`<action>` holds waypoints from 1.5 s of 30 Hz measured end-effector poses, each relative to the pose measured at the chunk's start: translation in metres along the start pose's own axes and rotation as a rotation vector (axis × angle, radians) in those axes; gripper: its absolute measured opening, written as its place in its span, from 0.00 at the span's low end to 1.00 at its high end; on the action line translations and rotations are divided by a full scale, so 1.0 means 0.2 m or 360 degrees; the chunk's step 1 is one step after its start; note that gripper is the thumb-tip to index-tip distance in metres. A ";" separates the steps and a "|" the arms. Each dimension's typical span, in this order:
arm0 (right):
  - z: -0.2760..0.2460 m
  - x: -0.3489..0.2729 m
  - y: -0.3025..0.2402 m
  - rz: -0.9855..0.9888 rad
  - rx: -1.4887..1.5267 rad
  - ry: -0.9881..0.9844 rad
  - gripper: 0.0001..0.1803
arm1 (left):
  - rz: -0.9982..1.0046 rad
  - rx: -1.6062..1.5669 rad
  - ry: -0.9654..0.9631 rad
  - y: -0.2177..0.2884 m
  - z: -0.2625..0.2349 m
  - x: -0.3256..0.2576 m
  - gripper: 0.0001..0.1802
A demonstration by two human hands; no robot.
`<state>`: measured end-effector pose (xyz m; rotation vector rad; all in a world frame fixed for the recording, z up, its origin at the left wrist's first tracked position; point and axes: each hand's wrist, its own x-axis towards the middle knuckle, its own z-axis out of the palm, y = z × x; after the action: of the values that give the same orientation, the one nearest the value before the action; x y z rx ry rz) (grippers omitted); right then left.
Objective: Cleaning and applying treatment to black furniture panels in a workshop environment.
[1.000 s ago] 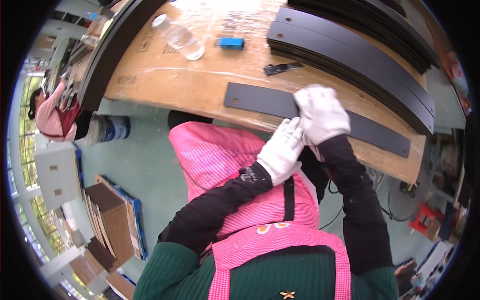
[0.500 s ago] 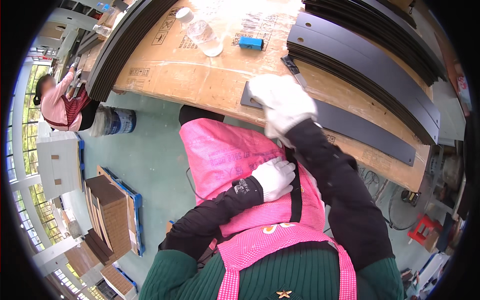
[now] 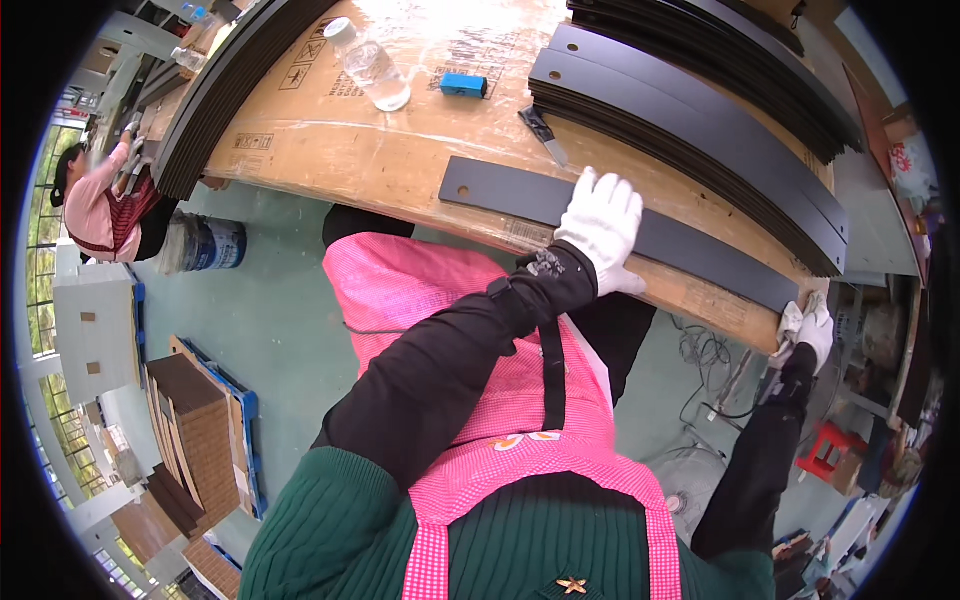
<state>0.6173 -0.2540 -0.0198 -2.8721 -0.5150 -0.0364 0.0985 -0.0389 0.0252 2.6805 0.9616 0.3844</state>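
green floor (image 3: 270, 320), cardboard-topped workbench (image 3: 330, 150), bright windows (image 3: 45, 180) at left

Two gloved hands: left hand (image 3: 603, 222), right hand (image 3: 812, 327), white glove on each.
One black strip (image 3: 690, 243) lying alone near table front edge.
Two stacks of black strips: one at table's left edge (image 3: 228, 90), one at its far right (image 3: 720, 130); strips per stack too many to count.
One clear plastic bottle (image 3: 368, 64).
One small blue box (image 3: 464, 85).
One knife (image 3: 543, 133).
One cardboard-covered table (image 3: 330, 150).
One blue bucket (image 3: 205, 243) on floor.
One other person (image 3: 100, 205) at left.
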 end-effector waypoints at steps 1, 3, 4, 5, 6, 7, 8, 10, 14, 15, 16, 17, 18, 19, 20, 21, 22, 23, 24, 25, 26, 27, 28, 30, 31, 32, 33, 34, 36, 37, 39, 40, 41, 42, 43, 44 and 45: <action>0.09 -0.19 -0.18 -0.0043 -0.0140 0.0023 0.29 | -0.0053 0.0084 0.0012 -0.04 0.02 -0.02 0.55; 0.08 -0.33 -0.15 -0.0324 -0.0388 0.0263 0.27 | 0.0009 0.0050 -0.0058 0.00 -0.03 -0.01 0.52; 0.04 -0.36 -0.13 -0.0573 -0.0603 0.0327 0.26 | 0.0057 0.0025 -0.0112 0.01 -0.06 0.00 0.50; 0.05 -0.36 -0.12 -0.0335 -0.0288 0.0260 0.25 | 0.0056 -0.0074 -0.0163 0.01 -0.08 -0.01 0.47; 0.09 -0.35 -0.13 -0.0115 0.0057 0.0216 0.25 | 0.0063 -0.0157 -0.0208 -0.01 -0.08 -0.03 0.44; 0.13 -0.38 -0.19 -0.0068 0.0050 0.0291 0.25 | 0.0133 -0.0172 -0.0026 -0.03 -0.06 -0.09 0.42; 0.15 -0.41 -0.21 -0.0012 0.0030 0.0360 0.24 | 0.0206 -0.0205 0.0145 -0.04 -0.01 -0.14 0.39; 0.13 -0.45 -0.24 -0.0016 0.0067 0.0377 0.26 | 0.0055 -0.0414 0.0049 0.00 0.00 -0.21 0.37; 0.06 -0.48 -0.20 0.0028 0.0005 0.0433 0.26 | 0.0369 -0.0205 0.0304 0.06 -0.25 -0.12 0.43; 0.06 -0.49 -0.20 0.0052 0.0018 0.0445 0.26 | 0.0419 -0.0134 0.0452 0.08 -0.35 -0.05 0.43; 0.06 -0.50 -0.19 0.0015 0.0003 0.0485 0.27 | 0.0477 -0.0077 0.0598 0.10 -0.43 0.06 0.43; 0.05 -0.51 -0.19 -0.0014 -0.0014 0.0525 0.27 | 0.0451 -0.0044 0.0637 0.12 -0.51 0.17 0.43; 0.05 -0.52 -0.19 0.0025 -0.0012 0.0540 0.27 | 0.0424 -0.0011 0.0675 0.14 -0.57 0.30 0.42; 0.06 -0.52 -0.23 -0.0030 0.0035 0.0545 0.27 | 0.0448 0.0006 0.0694 0.13 -0.63 0.43 0.42; 0.06 -0.52 -0.24 -0.0082 0.0069 0.0553 0.27 | 0.0473 0.0009 0.0712 0.12 -0.66 0.57 0.41; 0.08 -0.51 -0.21 -0.0128 0.0125 0.0590 0.26 | 0.0481 0.0039 0.0687 0.10 -0.67 0.72 0.40; 0.09 -0.51 -0.21 -0.0104 0.0142 0.0604 0.26 | 0.0485 0.0087 0.0671 0.07 -0.69 0.86 0.40; 0.09 -0.50 -0.21 -0.0181 0.0201 0.0656 0.25 | 0.0404 0.0093 0.0567 0.04 -0.73 1.00 0.40; 0.10 -0.50 -0.20 -0.0252 0.0246 0.0704 0.25 | 0.0325 0.0089 0.0454 0.02 -0.74 1.13 0.40; 0.08 -0.52 -0.21 -0.0204 0.0210 0.0673 0.24 | 0.0312 0.0110 0.0402 -0.02 -0.70 1.27 0.40; 0.08 -0.52 -0.21 -0.0177 0.0219 0.0679 0.24 | 0.0294 0.0150 0.0362 -0.07 -0.68 1.38 0.41; 0.09 -0.52 -0.21 -0.0220 0.0289 0.0703 0.24 | 0.0265 0.0208 0.0326 -0.11 -0.68 1.48 0.41; 0.10 -0.53 -0.21 -0.0258 0.0346 0.0727 0.24 | 0.0289 0.0253 0.0279 -0.14 -0.68 1.57 0.42; 0.05 -0.56 -0.27 -0.0273 0.0391 0.0702 0.25 | 0.0190 0.0307 0.0161 -0.19 -0.68 1.67 0.43; 0.04 -0.57 -0.25 -0.0259 0.0443 0.0676 0.26 | 0.0201 0.0300 0.0158 -0.20 -0.64 1.72 0.43; 0.04 -0.58 -0.23 -0.0248 0.0496 0.0649 0.27 | 0.0219 0.0264 0.0144 -0.21 -0.60 1.77 0.43; 0.07 -0.56 -0.20 -0.0260 0.0479 0.0675 0.28 | 0.0234 0.0229 0.0130 -0.23 -0.57 1.81 0.44; 0.08 -0.56 -0.20 -0.0257 0.0478 0.0666 0.28 | 0.0232 0.0230 0.0121 -0.26 -0.55 1.84 0.44; 0.07 -0.57 -0.20 -0.0264 0.0470 0.0686 0.29 | 0.0261 0.0244 0.0074 -0.31 -0.53 1.91 0.44; 0.08 -0.57 -0.21 -0.0262 0.0473 0.0674 0.29 | 0.0272 0.0280 0.0069 -0.33 -0.52 1.94 0.45; 0.08 -0.56 -0.21 -0.0324 0.0442 0.0712 0.30 | 0.0273 0.0272 0.0013 -0.36 -0.49 1.99 0.46; 0.08 -0.56 -0.21 -0.0319 0.0443 0.0699 0.30 | 0.0281 0.0251 -0.0037 -0.36 -0.47 2.00 0.46; 0.08 -0.56 -0.20 -0.0328 0.0440 0.0721 0.30 | 0.0284 0.0264 -0.0055 -0.35 -0.45 2.01 0.47; 0.09 -0.56 -0.20 -0.0339 0.0439 0.0744 0.31 | 0.0295 0.0301 -0.0053 -0.34 -0.43 2.03 0.46; 0.08 -0.56 -0.20 -0.0270 0.0465 0.0696 0.28 | 0.0268 0.0308 -0.0054 -0.33 -0.40 2.02 0.46; 0.08 -0.56 -0.20 -0.0265 0.0464 0.0686 0.28 | 0.0240 0.0317 -0.0053 -0.32 -0.39 2.01 0.45; 0.08 -0.55 -0.21 -0.0257 0.0459 0.0680 0.28 | 0.0299 0.0359 0.0082 -0.31 -0.39 2.01 0.45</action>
<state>0.4987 -0.2502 -0.0327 -2.4370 -0.6029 -0.5418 0.3347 0.2806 0.1397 2.9921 0.8125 0.4069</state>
